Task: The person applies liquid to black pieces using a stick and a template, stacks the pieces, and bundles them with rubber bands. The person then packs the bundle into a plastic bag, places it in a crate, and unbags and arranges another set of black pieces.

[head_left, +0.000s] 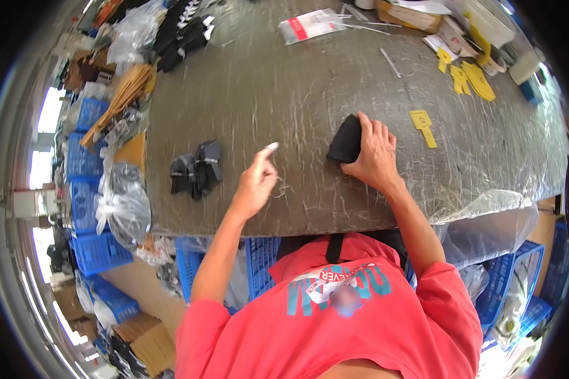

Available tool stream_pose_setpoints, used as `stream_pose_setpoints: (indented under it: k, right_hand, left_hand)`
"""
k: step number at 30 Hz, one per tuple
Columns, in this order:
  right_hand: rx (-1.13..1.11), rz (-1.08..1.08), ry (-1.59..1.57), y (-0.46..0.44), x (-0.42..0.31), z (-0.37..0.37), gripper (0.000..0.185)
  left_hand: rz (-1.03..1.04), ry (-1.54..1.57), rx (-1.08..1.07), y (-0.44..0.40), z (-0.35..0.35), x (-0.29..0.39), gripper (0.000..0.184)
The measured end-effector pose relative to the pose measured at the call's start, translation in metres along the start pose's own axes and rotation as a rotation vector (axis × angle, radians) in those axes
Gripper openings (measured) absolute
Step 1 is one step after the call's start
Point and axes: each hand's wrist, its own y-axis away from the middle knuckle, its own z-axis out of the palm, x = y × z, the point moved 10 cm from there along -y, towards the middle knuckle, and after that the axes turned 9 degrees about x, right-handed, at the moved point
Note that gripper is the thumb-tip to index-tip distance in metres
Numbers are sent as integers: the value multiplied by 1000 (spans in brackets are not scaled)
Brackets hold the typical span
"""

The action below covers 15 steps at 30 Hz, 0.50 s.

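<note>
A folded black fabric piece (345, 140), which looks like a sock, stands on the dark tabletop. My right hand (376, 153) grips its right side, thumb at the near end and fingers at the far end. To the left, my left hand (256, 184) hovers near the table with its index finger stretched out and the others curled. Something white covers or sits on that fingertip; I see nothing else held. Left of this hand lie two dark grey folded fabric bundles (196, 169), each with a light band around it.
Yellow tags (422, 120) lie right of my right hand, with more yellow pieces (477, 81) farther back. A red-and-white plastic packet (311, 26) rests at the far edge. Black-and-white fabric items (186, 41) are at the back left. Blue crates (85, 158) line the left side.
</note>
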Motion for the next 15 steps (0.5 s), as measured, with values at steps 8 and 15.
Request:
stream_pose_setpoints:
  k: [8, 15]
  right_hand:
    - [-162, -173, -160, 24, 0, -10, 106]
    - [-149, -197, -236, 29, -2, -11, 113]
  left_hand:
    - [5, 18, -49, -67, 40, 29, 53]
    - [248, 218, -261, -244, 186, 169, 50]
